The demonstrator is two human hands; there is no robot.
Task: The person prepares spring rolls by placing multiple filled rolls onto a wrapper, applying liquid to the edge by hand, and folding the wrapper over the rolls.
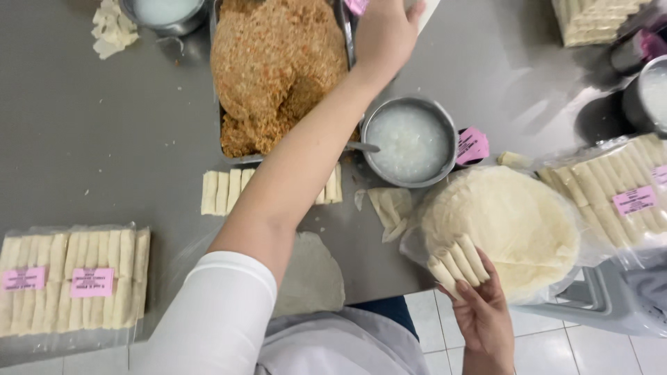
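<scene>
Steel table (90, 139) | right hand (483, 316) cupped under four rolls (458, 262) | left hand (385, 35) spread flat beyond filling tray (345, 28)

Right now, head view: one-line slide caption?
Left hand reaches over the filling tray; right hand holds four rolled spring rolls.

Single head-worn view, looking almost straight down from above the person's chest onto the grey steel counter (83, 139). Close range: the left arm fills the frame's middle, the white-tiled floor (556, 347) shows along the bottom edge. No second view, so no overlap.
</scene>
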